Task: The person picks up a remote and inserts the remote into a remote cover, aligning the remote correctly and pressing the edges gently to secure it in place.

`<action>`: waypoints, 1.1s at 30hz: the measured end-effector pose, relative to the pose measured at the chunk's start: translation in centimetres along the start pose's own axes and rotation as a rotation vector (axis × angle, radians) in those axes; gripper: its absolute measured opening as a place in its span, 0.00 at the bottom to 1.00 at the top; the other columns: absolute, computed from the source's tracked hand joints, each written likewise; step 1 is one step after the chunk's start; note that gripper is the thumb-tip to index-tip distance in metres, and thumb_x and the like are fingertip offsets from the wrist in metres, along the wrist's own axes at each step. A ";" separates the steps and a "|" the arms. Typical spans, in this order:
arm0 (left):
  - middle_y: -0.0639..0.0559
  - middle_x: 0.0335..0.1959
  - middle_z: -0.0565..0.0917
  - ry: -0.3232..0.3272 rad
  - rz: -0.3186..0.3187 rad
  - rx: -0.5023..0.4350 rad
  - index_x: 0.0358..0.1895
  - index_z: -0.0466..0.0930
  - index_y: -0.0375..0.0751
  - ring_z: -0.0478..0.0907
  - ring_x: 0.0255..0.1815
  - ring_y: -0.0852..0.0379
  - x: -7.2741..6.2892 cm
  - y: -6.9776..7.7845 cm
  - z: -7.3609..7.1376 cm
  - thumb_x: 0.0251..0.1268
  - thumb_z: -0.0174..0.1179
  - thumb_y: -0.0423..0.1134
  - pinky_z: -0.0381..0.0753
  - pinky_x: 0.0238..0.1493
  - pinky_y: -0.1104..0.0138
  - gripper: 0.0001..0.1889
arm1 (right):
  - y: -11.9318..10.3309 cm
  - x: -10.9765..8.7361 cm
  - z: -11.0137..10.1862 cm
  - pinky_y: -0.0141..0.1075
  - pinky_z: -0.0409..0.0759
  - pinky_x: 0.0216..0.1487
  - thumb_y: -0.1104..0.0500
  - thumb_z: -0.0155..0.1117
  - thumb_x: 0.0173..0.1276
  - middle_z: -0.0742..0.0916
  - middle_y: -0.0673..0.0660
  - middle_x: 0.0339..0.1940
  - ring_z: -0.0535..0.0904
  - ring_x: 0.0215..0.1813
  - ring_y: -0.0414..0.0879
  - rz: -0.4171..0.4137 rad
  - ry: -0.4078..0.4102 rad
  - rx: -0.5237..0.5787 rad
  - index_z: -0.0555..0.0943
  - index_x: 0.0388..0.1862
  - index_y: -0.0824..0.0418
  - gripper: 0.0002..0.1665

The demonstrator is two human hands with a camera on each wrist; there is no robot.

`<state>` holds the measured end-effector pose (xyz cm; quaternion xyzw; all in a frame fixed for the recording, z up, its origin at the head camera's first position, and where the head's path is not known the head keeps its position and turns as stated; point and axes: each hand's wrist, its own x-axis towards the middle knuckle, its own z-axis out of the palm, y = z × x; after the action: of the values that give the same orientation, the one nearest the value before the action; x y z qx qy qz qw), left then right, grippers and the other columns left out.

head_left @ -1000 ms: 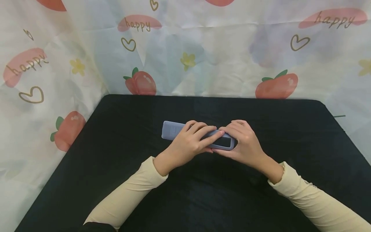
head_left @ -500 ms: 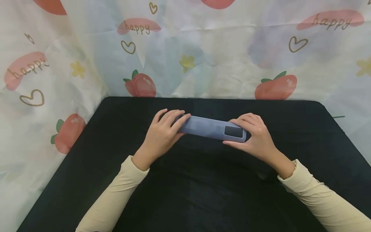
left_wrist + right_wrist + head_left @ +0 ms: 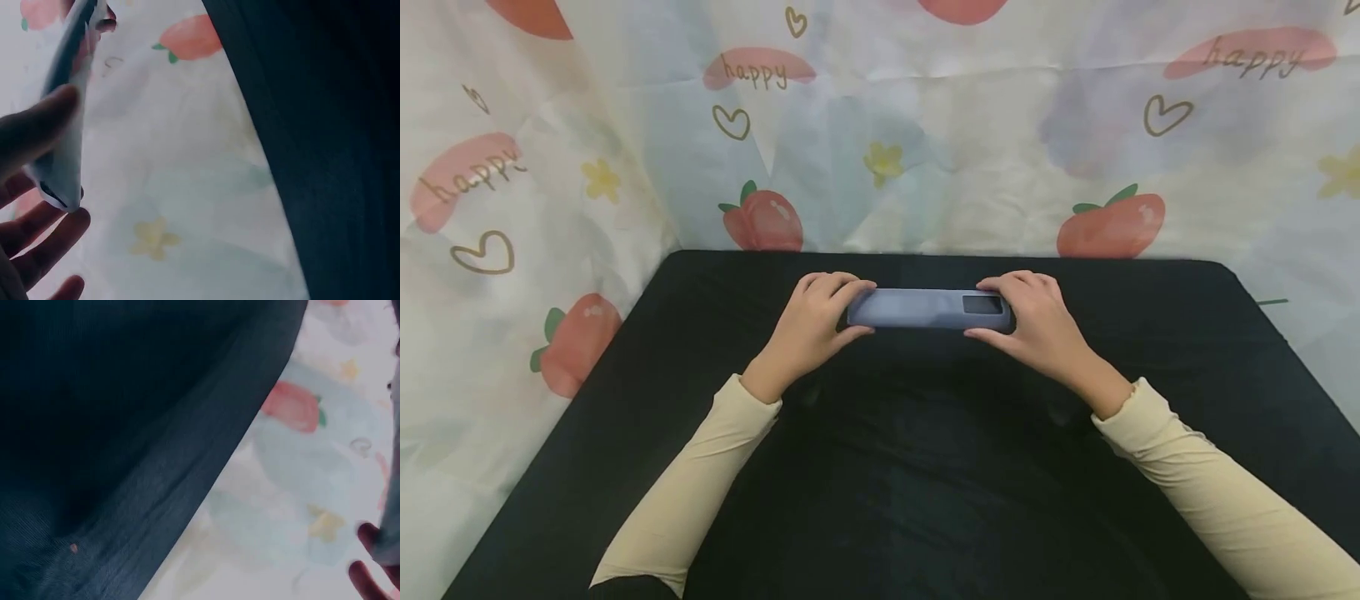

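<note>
A long, slim blue-grey case (image 3: pixel 917 308) with a dark rectangular window near its right end lies level between both hands, above the black table. My left hand (image 3: pixel 808 325) pinches its left end, thumb on the near edge and fingers on the far edge. At the other end, beside the window, my right hand (image 3: pixel 1037 325) grips it the same way. Edge-on in the left wrist view, the case (image 3: pixel 74 140) shows a narrow end below the thumb. The right wrist view catches only a strip of the case (image 3: pixel 392 512) and some fingertips.
A black cloth covers the table (image 3: pixel 910 467). Behind it and along the left hangs a pale curtain (image 3: pixel 970 150) printed with fruit, hearts and flowers; it meets the table's far edge.
My left hand has slid leftward off the middle of the case to its left end. The case has turned from slanted to level and moved away from me, now farther back.
</note>
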<state>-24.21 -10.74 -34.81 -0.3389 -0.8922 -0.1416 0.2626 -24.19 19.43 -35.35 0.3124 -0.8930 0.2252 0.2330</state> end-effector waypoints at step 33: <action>0.47 0.55 0.80 -0.570 -0.297 0.203 0.60 0.69 0.45 0.76 0.58 0.47 5.5 -12.6 9.9 0.58 0.62 0.50 0.65 0.62 0.45 0.28 | 6.8 10.4 10.0 0.54 0.72 0.52 0.47 0.66 0.60 0.79 0.67 0.51 0.75 0.53 0.60 0.223 -0.559 -0.265 0.71 0.62 0.65 0.36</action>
<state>-39.92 -12.79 -40.79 -0.2033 -0.9790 0.0117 0.0117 -38.68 14.07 -39.23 0.2293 -0.9726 0.0368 -0.0086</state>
